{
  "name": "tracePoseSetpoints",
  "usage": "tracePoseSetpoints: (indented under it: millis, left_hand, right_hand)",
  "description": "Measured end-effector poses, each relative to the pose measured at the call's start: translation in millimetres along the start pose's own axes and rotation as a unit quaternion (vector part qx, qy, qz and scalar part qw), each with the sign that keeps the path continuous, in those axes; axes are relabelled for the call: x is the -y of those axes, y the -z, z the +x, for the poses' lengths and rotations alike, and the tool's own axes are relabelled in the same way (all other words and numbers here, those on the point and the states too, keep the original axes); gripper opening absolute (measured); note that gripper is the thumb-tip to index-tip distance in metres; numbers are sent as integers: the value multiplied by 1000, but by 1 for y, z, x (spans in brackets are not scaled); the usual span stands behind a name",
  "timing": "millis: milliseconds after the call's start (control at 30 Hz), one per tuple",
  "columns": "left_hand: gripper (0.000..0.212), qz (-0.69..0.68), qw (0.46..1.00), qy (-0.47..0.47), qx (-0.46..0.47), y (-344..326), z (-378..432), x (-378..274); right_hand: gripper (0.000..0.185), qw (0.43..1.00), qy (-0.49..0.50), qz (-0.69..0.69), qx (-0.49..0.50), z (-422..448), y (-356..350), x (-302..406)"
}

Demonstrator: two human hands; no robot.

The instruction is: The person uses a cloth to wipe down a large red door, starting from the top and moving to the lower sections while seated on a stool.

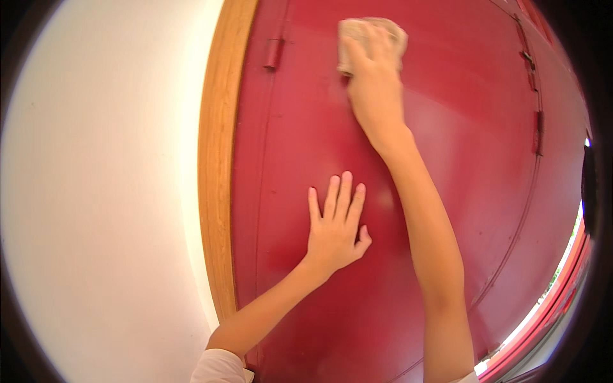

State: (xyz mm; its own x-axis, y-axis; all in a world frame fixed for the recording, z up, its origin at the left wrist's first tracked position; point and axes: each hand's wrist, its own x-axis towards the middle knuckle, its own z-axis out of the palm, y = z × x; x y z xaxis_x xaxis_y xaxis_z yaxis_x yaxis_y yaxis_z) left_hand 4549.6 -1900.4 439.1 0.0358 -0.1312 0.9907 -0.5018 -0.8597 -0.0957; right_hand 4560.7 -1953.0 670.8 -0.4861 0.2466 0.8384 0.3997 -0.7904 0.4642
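Observation:
A red painted metal door (pixel 297 143) fills the middle of the view. Against its surface, near the top, my right hand (pixel 376 62) presses a folded beige cloth (pixel 348 33), the fingers spread over it and slightly blurred. Lower down and to the left, my left hand (pixel 335 230) lies flat on the door with its fingers apart and holds nothing. The underside of the cloth is hidden.
A hinge (pixel 274 53) projects at the door's upper left. A wooden frame strip (pixel 215 158) runs between the door and a pale wall (pixel 96 191). Along the right are a latch (pixel 528 60) and another hinge-like fitting (pixel 539 133); bright daylight shows at the lower right edge.

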Motion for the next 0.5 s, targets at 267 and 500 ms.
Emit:
tracePoseSetpoints:
  millis: [267,500]
  left_hand:
    - [76,-16,1000,3,-19,-2,18,1]
    - [73,-46,999,16,-16,-5,11,3]
  right_hand:
    - [33,984,86,127,-92,44,-39,31]
    - [47,965,137,104,198,-77,8,80]
